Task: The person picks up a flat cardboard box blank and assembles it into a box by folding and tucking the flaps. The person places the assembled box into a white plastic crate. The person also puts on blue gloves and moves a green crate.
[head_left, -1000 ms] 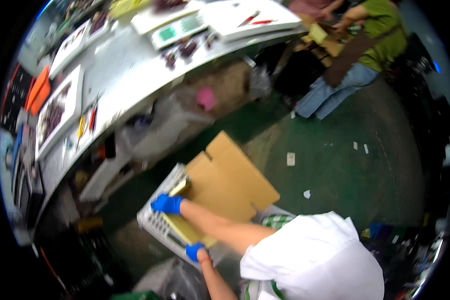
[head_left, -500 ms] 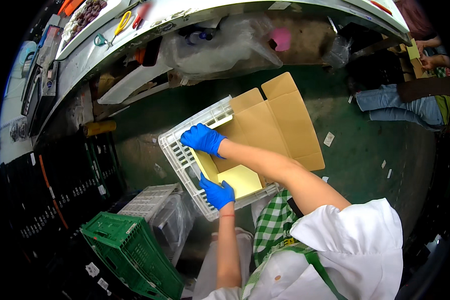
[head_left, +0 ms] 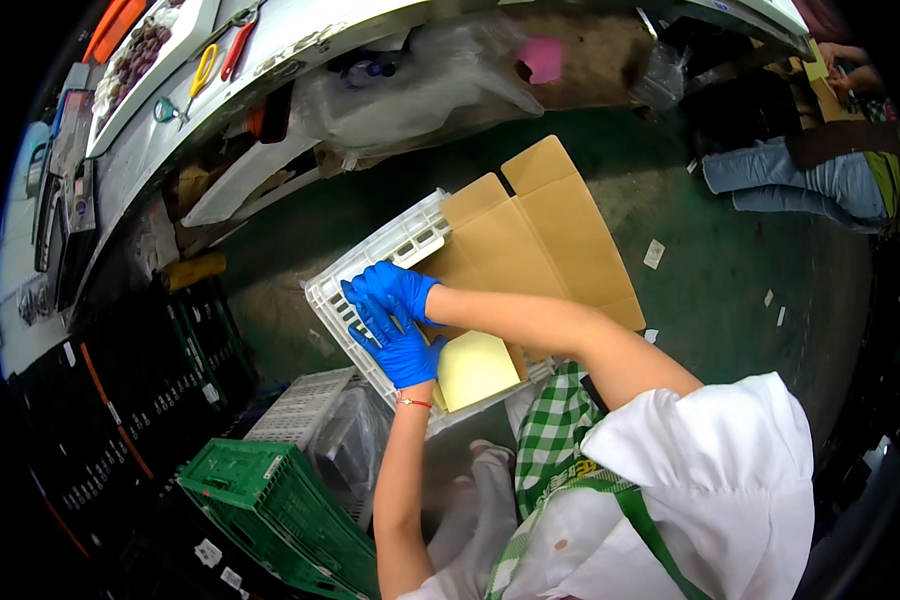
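Observation:
A partly folded cardboard box [head_left: 570, 235], brown inside with pale yellow on other faces, rests on a white plastic crate [head_left: 332, 290]. Both my hands wear blue gloves and meet at the box's left side. My right hand [head_left: 398, 287] is closed on the side panel, its fingertips curled over the edge. Just below it, my left hand [head_left: 398, 350] grips the same panel, long fingers along the outside and thumb towards the inside. The gloves cover most of that panel. A pale yellow flap [head_left: 478, 370] shows beside my left hand.
A green crate [head_left: 270, 510] stands at the lower left, near a grey crate [head_left: 300, 408] with clear plastic. Along the top runs a white worktable [head_left: 300, 45] with yellow-handled scissors [head_left: 203, 70], red-handled snips [head_left: 237, 50] and grapes [head_left: 142, 55]. Another person [head_left: 820, 175] is at the right.
My left hand has moved up along the panel to meet my right hand. My right hand has shifted slightly down. The view has shifted a little.

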{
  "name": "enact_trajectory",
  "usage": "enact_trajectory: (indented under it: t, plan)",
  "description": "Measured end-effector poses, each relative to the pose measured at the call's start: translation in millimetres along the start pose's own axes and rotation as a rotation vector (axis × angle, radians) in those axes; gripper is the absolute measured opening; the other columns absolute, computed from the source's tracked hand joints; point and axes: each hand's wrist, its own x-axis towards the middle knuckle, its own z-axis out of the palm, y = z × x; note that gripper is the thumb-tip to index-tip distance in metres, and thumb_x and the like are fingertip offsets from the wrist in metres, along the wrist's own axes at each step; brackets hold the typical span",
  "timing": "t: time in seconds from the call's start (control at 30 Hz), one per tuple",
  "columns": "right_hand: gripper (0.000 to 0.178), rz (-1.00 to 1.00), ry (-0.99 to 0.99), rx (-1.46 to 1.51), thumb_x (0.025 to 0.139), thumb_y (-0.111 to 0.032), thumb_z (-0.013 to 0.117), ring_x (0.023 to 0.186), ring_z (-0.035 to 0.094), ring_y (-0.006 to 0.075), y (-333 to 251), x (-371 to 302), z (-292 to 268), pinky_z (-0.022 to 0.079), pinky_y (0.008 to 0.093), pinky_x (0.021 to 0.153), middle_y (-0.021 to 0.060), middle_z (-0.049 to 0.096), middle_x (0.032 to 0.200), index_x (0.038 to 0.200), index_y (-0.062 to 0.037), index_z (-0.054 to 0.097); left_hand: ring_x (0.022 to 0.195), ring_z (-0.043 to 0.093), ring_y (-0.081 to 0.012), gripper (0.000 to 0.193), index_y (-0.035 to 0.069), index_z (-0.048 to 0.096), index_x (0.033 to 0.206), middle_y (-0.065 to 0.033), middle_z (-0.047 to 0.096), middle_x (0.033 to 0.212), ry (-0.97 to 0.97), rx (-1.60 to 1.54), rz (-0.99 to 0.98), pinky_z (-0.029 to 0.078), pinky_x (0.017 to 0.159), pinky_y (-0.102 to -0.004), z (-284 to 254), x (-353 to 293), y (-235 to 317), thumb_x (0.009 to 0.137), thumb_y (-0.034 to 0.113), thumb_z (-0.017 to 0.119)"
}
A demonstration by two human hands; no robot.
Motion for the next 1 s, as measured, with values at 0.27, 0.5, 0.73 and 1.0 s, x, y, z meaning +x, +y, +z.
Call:
enact_trajectory:
  t: [0.27, 0.5, 0.73, 1.0]
  plan:
    - [0.066, 0.289, -0.499, 0.319, 0.064, -0.021, 0.066, 0.092, 0.054, 0.0341, 16.7, 13.2, -38.3, 0.046, 0.0379, 0.076, 0.0208, 0.052, 0.106, 0.121, -0.0049, 0.037, 0.112, 0.035, -0.0313, 0.12, 0.007, 0.008, 0.133, -0.0159, 0.031, 0.126, -0.003, -0.321, -0.096, 0.031, 0.093, -0.0366, -2.9, 1.6, 3.3, 0.043, 0.046, 0.077]
    - [0.049, 0.572, -0.198, 0.86, 0.074, -0.013, 0.056, 0.1, 0.05, 0.0325, 39.9, 14.3, -82.5, 0.042, 0.0371, 0.083, 0.0215, 0.048, 0.111, 0.119, -0.004, 0.039, 0.103, 0.042, -0.0332, 0.116, 0.02, 0.02, 0.134, -0.0214, 0.009, 0.137, -0.105, -0.054, -0.07, 0.038, 0.083, -0.0357, -16.6, 9.1, 18.1, 0.037, 0.045, 0.079]
    - [0.068, 1.129, 0.209, -0.156, 0.07, -0.027, 0.065, 0.107, 0.044, 0.03, 42.9, -168.5, -221.2, 0.037, 0.0368, 0.088, 0.0187, 0.042, 0.12, 0.124, -0.0022, 0.032, 0.103, 0.042, -0.0307, 0.117, 0.026, 0.016, 0.134, -0.0207, 0.002, 0.139, -0.203, 0.168, -0.069, 0.037, 0.076, -0.0346, -34.2, 11.6, 24.2, 0.037, 0.052, 0.077]
    - [0.032, 1.363, -0.359, 0.529, 0.078, -0.03, 0.054, 0.074, 0.06, 0.0256, -16.2, -244.6, -215.3, 0.047, 0.0337, 0.065, 0.0164, 0.061, 0.088, 0.095, -0.0041, 0.06, 0.098, 0.041, -0.0282, 0.113, 0.026, 0.017, 0.134, -0.0219, 0.004, 0.138, -0.237, 0.266, -0.071, 0.037, 0.078, -0.0374, -36.6, 9.7, 26.5, 0.04, 0.056, 0.074]
